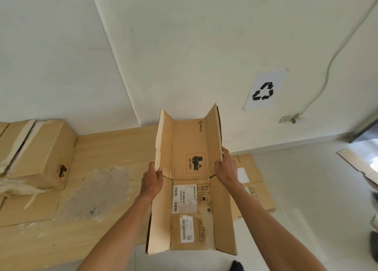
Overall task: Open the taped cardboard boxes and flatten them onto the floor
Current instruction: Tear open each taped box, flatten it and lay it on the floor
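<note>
Cardboard box [190, 189], held open mid-air at centre, had its side flaps [164, 143] pinched by curled fingers [225, 152], left hand [152, 181] at 9 o'clock, right hand [227, 169] at 3 o'clock; spreading both flaps evenly outward would probably flatten it cleanly.

Between the left hand [152, 180] and the right hand [227, 168], the opened box [190, 139] is plain tan cardboard. Its hazard label [195, 163] has an orange-red dashed border around black print, and its shipping labels [184, 197] are white with black barcodes. Far left of the left hand, the taped box [41, 152] is the same tan, striped with pale cream tape. The board [114, 148] there is light yellow woodgrain with a grey blotch. Just right of the right hand, the flattened cardboard [263, 195] is tan with a white patch. Above that hand, the sign [266, 90] is white with black recycling arrows — the wall [184, 45] off-white.
</note>
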A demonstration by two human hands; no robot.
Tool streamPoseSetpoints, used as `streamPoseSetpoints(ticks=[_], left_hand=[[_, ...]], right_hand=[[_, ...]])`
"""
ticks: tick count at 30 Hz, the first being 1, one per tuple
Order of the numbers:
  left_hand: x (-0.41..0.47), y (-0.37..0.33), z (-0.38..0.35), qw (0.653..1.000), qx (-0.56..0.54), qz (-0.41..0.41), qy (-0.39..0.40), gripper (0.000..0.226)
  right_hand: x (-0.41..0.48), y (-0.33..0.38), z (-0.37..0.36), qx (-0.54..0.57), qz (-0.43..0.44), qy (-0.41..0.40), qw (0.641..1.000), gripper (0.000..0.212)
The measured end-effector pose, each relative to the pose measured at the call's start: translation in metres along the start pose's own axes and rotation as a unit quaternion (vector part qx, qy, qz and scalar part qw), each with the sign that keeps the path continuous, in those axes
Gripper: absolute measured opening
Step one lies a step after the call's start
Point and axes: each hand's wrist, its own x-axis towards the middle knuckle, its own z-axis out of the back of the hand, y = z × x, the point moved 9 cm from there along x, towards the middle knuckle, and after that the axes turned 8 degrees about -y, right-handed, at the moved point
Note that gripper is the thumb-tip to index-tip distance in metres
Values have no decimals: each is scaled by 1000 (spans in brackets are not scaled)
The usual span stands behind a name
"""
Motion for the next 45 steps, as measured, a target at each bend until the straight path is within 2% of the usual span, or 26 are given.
streamPoseSetpoints(ticks=[12, 17, 21, 25, 28, 32, 38, 43, 45], left_hand=[[-6, -135, -161, 998, -43, 29, -26, 17], [4, -194, -232, 998, -50, 32, -9, 21], [9, -217, -299, 997, -63, 42, -1, 15], [3, -231, -388, 993, -74, 92, -5, 21], [0, -205, -461, 981, -66, 184, -15, 18], [8, -128, -561, 956, -88, 276, -39, 16], [43, 10, -721, 947, -88, 300, -72, 18], [72, 103, -828, 940, -95, 315, -93, 32], [84, 126, -862, 945, -100, 299, -90, 31]], right_hand=[[160, -161, 109, -120, -44, 30, 991, 38], [227, -220, 157, -190, -58, 23, 980, 35], [272, -270, 172, -241, -62, 21, 968, 40], [309, -331, 166, -291, -55, 23, 955, 42], [329, -382, 142, -299, -50, 21, 953, 44], [356, -468, 81, -289, -24, 23, 957, 48], [391, -627, -57, -286, 14, 30, 958, 57], [423, -743, -170, -365, 76, 62, 926, 64], [435, -775, -197, -375, 77, 65, 921, 62]])
